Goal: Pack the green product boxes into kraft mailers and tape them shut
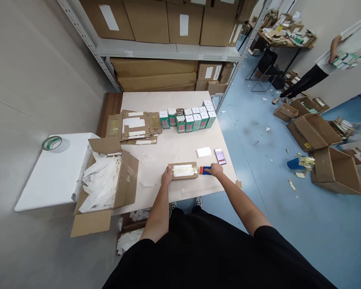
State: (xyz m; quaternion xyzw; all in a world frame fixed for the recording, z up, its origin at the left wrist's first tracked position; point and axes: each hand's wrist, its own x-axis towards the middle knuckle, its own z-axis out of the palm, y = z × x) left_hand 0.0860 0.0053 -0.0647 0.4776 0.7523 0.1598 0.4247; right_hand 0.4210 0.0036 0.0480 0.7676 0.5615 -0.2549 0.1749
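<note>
A small flat cardboard box (184, 176) lies near the table's front edge, with a white label and shiny clear tape along its top. My left hand (167, 175) grips the box's left end, the thumb near its top edge. At the opposite end, my right hand (216, 169) is closed around a blue hand tool with an orange tip (205, 170); its exact kind is hard to make out. The orange tip is close to the box's right end, and I cannot tell if they touch. A phone (220, 157) and a white card or pad (204, 152) lie just beyond my right hand.
Several green-and-white boxes (197, 120) stand at the back of the table (174, 146), beside flattened cardboard (138, 124). An open carton (129, 176) of white paper strips is at left, near a tape roll (51, 143). Shelving (168, 50) rises behind. Another person (331, 60) stands far right.
</note>
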